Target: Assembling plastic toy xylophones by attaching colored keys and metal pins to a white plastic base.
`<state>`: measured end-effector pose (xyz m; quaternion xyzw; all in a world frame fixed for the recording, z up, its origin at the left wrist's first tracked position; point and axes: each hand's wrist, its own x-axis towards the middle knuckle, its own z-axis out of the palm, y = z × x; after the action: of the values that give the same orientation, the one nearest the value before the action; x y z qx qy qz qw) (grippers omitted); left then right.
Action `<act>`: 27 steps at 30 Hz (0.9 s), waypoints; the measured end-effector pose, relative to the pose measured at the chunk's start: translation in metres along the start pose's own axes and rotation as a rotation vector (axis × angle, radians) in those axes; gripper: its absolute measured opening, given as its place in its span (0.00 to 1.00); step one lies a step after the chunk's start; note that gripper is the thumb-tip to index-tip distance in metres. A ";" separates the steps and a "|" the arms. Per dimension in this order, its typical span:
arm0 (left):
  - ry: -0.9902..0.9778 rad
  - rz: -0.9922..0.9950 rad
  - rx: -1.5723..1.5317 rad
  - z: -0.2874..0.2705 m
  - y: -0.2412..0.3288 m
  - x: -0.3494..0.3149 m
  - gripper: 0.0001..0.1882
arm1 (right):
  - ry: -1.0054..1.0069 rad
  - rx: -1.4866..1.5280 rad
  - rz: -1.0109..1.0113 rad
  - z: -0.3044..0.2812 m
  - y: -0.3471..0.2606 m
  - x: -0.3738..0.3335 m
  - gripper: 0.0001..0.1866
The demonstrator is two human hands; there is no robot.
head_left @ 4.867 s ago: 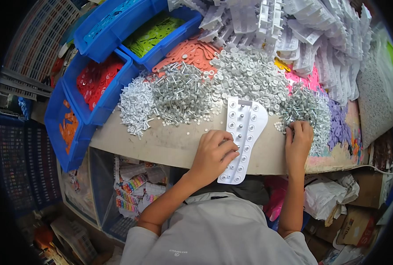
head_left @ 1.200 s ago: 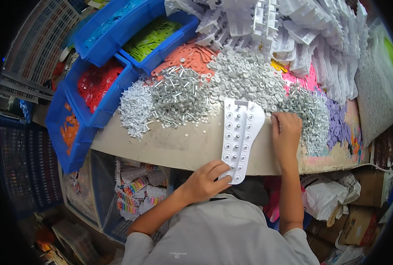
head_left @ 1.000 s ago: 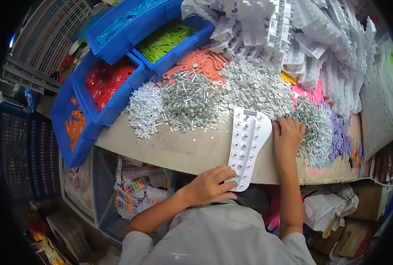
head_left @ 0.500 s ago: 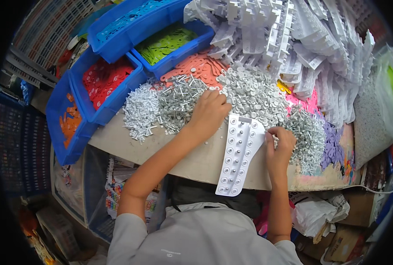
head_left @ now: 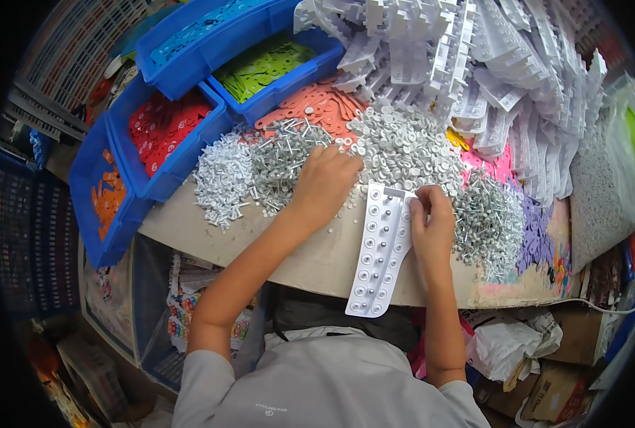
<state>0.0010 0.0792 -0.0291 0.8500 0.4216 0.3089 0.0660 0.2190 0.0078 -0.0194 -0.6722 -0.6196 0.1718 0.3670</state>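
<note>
A long white plastic strip (head_left: pixel 379 250) lies at the table's front edge. Rows of round, ringed seats run along both its sides, with small metal pin heads down the middle. Over its upper right edge my right hand (head_left: pixel 435 221) is curled, thumb and fingertips together; anything between them is hidden. My left hand (head_left: pixel 324 187) is bent, its fingertips pressed together at the edge of a heap of small grey round caps (head_left: pixel 407 153). What those fingertips pinch, if anything, does not show. Beside that hand lies a heap of metal pins (head_left: pixel 278 160).
Blue bins at left hold red pieces (head_left: pixel 164 128), orange pieces (head_left: pixel 108 192), green pieces (head_left: pixel 264 68) and blue pieces (head_left: pixel 200 32). Stacked white strips (head_left: pixel 510 93) rise behind. More pins (head_left: pixel 489 221), purple pieces (head_left: pixel 536 232) and a clear bag (head_left: pixel 603 185) are at right.
My right hand has moved left and slightly up, from beside the strip onto its upper right edge. My left hand has drawn slightly left and stays at the caps' edge.
</note>
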 end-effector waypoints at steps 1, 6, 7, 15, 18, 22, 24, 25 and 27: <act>0.045 0.002 0.015 -0.001 0.000 0.000 0.03 | 0.000 -0.002 0.001 0.001 0.002 -0.001 0.04; -0.026 0.049 0.004 -0.001 0.003 -0.010 0.04 | 0.110 -0.188 -0.236 0.008 0.007 -0.009 0.04; -0.031 0.071 0.015 0.001 0.003 -0.013 0.04 | 0.110 -0.187 -0.237 0.009 0.006 -0.009 0.04; -0.011 0.165 0.139 0.005 0.004 -0.023 0.02 | 0.160 -0.221 -0.265 0.013 0.008 -0.011 0.04; -0.010 0.191 0.177 0.004 0.003 -0.022 0.01 | 0.147 -0.263 -0.268 0.012 0.010 -0.012 0.06; -0.002 0.232 0.211 0.007 0.003 -0.026 0.02 | 0.158 -0.259 -0.285 0.012 0.012 -0.012 0.06; -0.004 0.233 0.219 0.005 0.005 -0.026 0.01 | 0.157 -0.222 -0.270 0.013 0.009 -0.012 0.05; -0.006 0.233 0.228 0.005 0.005 -0.025 0.01 | 0.158 -0.222 -0.269 0.013 0.009 -0.013 0.05; -0.022 0.233 0.232 0.004 0.005 -0.027 0.01 | 0.160 -0.225 -0.264 0.013 0.009 -0.013 0.05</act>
<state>-0.0050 0.0563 -0.0432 0.8985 0.3521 0.2542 -0.0641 0.2142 -0.0007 -0.0374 -0.6335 -0.6864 -0.0020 0.3570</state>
